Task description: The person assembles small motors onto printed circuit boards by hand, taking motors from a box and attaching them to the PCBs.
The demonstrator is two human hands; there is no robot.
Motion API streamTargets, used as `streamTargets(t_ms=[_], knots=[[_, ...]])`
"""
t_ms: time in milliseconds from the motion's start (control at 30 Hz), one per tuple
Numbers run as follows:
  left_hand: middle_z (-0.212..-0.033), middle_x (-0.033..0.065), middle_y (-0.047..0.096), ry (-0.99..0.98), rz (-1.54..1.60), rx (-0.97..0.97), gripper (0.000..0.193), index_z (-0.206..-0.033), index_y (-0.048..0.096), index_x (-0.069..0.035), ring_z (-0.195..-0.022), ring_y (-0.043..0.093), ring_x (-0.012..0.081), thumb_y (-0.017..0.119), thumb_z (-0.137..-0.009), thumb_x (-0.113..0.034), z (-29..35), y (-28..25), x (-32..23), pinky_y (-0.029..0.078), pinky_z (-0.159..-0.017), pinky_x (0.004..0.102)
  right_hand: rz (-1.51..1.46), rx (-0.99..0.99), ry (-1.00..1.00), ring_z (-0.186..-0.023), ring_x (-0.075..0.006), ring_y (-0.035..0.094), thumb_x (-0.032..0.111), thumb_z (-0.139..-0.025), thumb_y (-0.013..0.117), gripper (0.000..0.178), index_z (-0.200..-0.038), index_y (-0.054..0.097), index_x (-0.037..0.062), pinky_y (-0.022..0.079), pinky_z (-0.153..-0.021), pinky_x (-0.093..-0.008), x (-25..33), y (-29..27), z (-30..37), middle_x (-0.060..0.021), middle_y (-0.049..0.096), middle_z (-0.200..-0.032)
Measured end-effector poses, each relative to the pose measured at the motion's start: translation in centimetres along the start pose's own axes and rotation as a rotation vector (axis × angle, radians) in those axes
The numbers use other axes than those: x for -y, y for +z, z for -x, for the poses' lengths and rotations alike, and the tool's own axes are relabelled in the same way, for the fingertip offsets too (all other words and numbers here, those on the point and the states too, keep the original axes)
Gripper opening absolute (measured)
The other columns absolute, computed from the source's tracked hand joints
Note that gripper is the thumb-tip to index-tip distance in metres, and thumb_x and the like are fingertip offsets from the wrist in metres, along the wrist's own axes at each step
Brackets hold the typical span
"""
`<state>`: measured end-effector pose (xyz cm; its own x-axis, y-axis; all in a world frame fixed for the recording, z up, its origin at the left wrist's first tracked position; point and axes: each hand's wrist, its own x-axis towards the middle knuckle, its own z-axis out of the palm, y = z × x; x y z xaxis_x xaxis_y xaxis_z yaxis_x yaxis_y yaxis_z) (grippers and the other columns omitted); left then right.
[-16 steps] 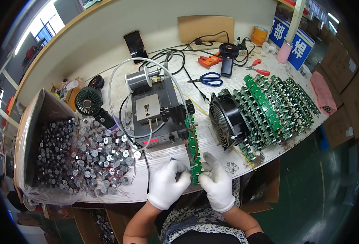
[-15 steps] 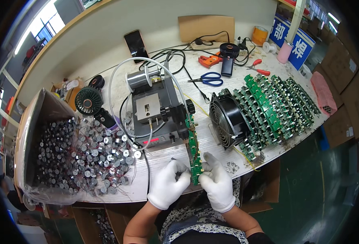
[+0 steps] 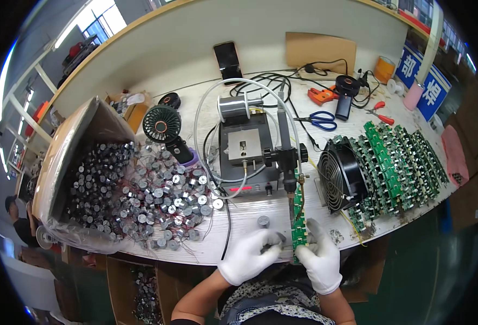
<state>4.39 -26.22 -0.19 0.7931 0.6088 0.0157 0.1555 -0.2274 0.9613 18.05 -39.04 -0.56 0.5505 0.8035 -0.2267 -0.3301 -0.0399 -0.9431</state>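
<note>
In the lower middle of the frame, the right hand [image 3: 323,264], in a white glove, holds the lower end of a green board [image 3: 299,233]. The left hand [image 3: 252,257], also gloved, is just beside it; I cannot tell whether its fingers hold something. One grey motor [image 3: 263,221] stands on the table [image 3: 266,205] above this hand. In the centre is a dark machine [image 3: 260,175] with a spool [image 3: 233,110]. Other motors [image 3: 168,206] spread at the left, partly in a box [image 3: 47,179]. At the right are a black fan [image 3: 340,176] and rows of boards [image 3: 396,173]. A phone [image 3: 228,62] leans in the upper middle.
</note>
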Motion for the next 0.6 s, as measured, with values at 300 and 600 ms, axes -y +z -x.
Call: streamTargets(t_ms=[300,600], knots=[[-0.09,0.008,0.062,0.208,-1.002,-0.59,0.012,-0.091,0.063,-0.009,-0.073,0.063,0.0279,0.067,-0.08,-0.011,-1.1,-7.0,1.1,0.053,-0.063,0.0382,0.056,-0.087,-0.014,-0.065,-0.0044,0.055,-0.008,-0.079,0.059,0.067,-0.141,0.034,-0.012,0.043,-0.057,-0.0177,0.2,0.4,0.5,-0.0076,0.063,-0.091],[-0.089,0.0132,0.06,-0.066,-1.086,-0.272,0.018,-0.095,0.061,-0.008,-0.078,0.062,0.0342,0.064,-0.078,-0.014,-0.9,-6.2,0.8,0.051,-0.066,0.0441,0.553,-0.02,-0.307,-0.077,-0.0211,0.06,0.006,-0.077,0.07,0.022,-0.099,0.071,0.002,0.048,-0.068,-0.0308,-0.2,-0.5,0.5,-0.011,0.062,-0.087]])
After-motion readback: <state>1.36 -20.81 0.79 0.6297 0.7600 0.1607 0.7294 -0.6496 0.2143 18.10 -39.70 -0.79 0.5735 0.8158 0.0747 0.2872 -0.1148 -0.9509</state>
